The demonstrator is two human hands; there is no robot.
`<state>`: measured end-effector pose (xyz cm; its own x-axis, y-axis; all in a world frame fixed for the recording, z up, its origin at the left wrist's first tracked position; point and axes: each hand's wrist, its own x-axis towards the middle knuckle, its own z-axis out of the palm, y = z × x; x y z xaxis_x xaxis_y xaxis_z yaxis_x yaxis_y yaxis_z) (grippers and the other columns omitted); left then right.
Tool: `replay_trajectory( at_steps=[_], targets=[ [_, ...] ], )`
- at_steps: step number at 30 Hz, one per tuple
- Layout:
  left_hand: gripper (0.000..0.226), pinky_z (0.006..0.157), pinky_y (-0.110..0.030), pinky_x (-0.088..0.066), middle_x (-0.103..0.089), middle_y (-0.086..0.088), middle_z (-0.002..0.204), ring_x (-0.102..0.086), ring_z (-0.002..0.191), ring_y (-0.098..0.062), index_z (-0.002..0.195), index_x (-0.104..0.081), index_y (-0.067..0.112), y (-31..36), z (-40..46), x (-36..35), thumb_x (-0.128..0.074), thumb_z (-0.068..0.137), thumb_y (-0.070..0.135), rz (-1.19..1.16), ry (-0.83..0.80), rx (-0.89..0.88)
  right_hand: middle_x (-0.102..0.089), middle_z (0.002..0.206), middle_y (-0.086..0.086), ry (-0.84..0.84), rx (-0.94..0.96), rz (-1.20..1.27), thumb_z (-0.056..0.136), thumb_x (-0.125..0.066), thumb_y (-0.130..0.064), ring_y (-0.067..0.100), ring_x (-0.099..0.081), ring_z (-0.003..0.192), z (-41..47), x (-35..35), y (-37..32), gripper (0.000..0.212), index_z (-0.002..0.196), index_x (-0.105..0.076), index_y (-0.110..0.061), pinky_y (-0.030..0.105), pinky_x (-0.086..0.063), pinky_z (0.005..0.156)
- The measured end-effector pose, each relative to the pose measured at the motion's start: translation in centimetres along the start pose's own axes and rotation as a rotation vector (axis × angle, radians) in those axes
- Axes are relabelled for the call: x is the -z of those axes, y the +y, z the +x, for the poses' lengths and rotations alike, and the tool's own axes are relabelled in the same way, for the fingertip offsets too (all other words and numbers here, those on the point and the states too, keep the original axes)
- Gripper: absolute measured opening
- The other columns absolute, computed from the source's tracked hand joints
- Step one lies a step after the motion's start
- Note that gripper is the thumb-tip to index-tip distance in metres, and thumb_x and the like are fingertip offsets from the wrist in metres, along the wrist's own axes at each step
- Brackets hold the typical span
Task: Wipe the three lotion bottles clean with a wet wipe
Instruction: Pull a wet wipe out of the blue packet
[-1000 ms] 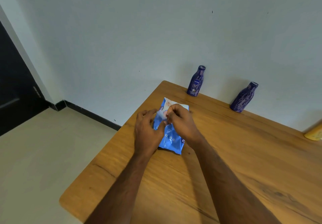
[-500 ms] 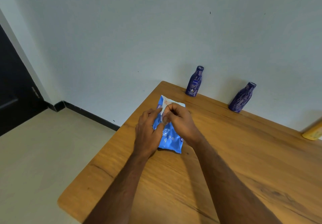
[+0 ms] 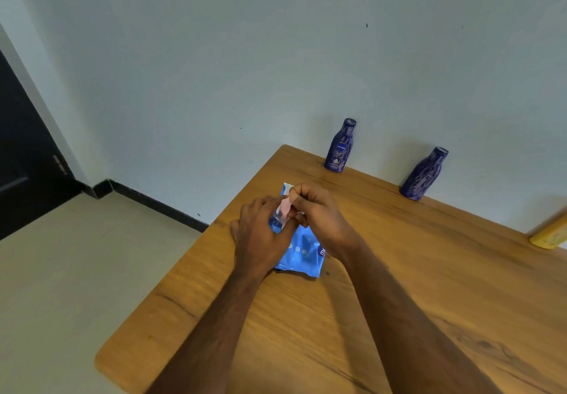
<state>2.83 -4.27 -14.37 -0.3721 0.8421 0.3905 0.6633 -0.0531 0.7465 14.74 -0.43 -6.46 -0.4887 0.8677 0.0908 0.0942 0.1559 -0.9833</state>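
Blue wipe pack (image 3: 302,254) pinned mid-frame under both hands on wooden table (image 3: 429,286).

Left hand (image 3: 260,237) curled over pack's left side, holding it down; right hand (image 3: 319,215) pinching pale pink flap (image 3: 285,206) at pack's top. Two dark blue lotion bottles upright by wall: Nivea bottle (image 3: 340,146) upper centre, second bottle (image 3: 423,174) further right. Yellow bottle (image 3: 549,235) cut off at right edge.

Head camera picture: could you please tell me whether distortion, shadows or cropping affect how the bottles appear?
Head view: wide-angle distortion makes the two dark blue lotion bottles lean outward; each throws a soft shadow on the pale wall; the yellow bottle is cut by the right edge; focus is fair, the label on the left blue one readable.
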Motion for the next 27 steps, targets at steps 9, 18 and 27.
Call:
replay_trajectory(
  at_steps=[9, 18, 27],
  targets=[
    [0.027, 0.093, -0.038, -0.04, -0.07, 0.004, 0.107, -0.059, 0.103, -0.013, 0.109, -0.07, 0.022, -0.1, 0.1, -0.4, -0.063, 0.095, 0.045, -0.043, 0.069, 0.101, -0.058, 0.07, 0.008, 0.073, 0.032, 0.04, 0.098, -0.041, 0.006, 0.011, -0.054, 0.064, 1.0, -0.4, -1.6, 0.035, 0.071, -0.057, -0.008, 0.021, -0.041, 0.056],
    [0.034, 0.099, -0.053, -0.046, -0.066, 0.0, 0.123, -0.057, 0.114, -0.018, 0.118, -0.066, 0.024, -0.6, 0.3, -0.9, -0.067, 0.093, 0.047, 0.097, -0.019, 0.129, -0.059, 0.087, 0.013, 0.175, -0.016, 0.191, 0.101, -0.041, 0.001, 0.016, -0.057, 0.068, 1.1, 0.3, -3.1, 0.026, 0.084, -0.057, -0.01, 0.025, -0.037, 0.053],
    [0.031, 0.102, -0.047, -0.039, -0.065, 0.001, 0.117, -0.056, 0.111, -0.017, 0.113, -0.067, 0.021, -0.4, 0.2, -0.6, -0.062, 0.096, 0.047, 0.112, -0.004, 0.135, -0.061, 0.082, -0.001, 0.175, 0.023, -0.632, 0.088, -0.069, -0.01, 0.007, -0.055, 0.072, 0.9, -0.1, 0.5, 0.008, 0.094, -0.064, -0.007, 0.026, -0.045, 0.063]
  ],
)
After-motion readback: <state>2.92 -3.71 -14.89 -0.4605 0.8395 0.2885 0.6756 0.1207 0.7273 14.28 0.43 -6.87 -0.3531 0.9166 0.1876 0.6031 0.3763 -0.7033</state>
